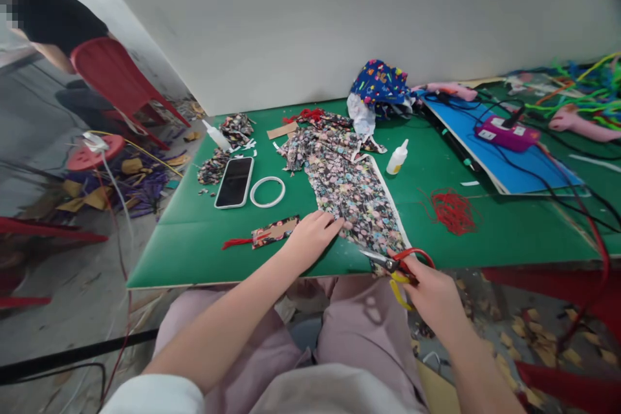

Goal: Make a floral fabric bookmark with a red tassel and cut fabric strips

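While scissors [395, 265] fill the right hand [434, 297], the flat left hand [310, 239] presses floral fabric [356, 197] on the green table [194, 239].

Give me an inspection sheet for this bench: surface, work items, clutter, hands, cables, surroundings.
Surface: green table, pushed against a white wall.
Work items: floral fabric lies flat at the near edge; scissors with red and yellow handles are at its near corner.
Clutter: phone, white ring, glue bottle, red thread, fabric scraps, blue board.
Hands: left hand presses on the fabric's edge; right hand grips the scissors.
Cables: black cables cross the blue board.
Surroundings: red chair, another person, scraps on the floor.
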A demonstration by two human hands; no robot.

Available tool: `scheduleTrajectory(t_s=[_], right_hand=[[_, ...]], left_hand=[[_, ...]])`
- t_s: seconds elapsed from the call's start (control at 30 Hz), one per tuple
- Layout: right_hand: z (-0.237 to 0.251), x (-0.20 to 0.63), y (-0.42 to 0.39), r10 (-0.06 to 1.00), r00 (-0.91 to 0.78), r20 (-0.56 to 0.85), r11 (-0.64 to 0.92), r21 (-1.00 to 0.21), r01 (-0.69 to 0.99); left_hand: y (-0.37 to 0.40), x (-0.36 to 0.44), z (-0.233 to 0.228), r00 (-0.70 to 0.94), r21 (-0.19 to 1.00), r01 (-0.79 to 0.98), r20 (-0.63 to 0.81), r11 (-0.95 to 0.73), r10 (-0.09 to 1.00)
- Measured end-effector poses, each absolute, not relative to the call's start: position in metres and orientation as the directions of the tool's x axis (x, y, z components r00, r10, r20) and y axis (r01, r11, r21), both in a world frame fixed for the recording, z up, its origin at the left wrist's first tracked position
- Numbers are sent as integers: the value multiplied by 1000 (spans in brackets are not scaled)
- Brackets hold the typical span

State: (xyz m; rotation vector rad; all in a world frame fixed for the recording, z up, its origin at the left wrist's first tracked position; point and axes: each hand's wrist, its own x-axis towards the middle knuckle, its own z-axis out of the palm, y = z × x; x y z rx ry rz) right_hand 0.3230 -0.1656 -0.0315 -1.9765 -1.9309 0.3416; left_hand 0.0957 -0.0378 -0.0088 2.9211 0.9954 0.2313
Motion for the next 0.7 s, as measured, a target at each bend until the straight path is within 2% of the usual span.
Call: scheduleTrajectory(t_s=[0.13,0.23,0.33,0.43,0.57,0.7], right_hand=[[-30,325,-165,997,57,44,-35,-391,920],[-28,326,-162,995,101,7,-89,-417,904],[-27,325,-160,992,128,-4,-116,-448,886],[-25,324,-160,991,133,15,-112,-456,883],[-24,323,-160,990,139,29,-111,-452,885],[-27,323,-161,989,142,41,-106,-467,878]], left_hand=[[-34,92,-6,771,150,602,147,-784,620],[-34,91,-2,708,227,641,194,-733,679],[-33,94,0,572,354,692,262,-629,777],[-33,101,-1,394,546,679,292,-490,871],[-33,114,-12,173,806,528,207,-268,963],[-31,130,-22,11,950,307,51,-52,999]])
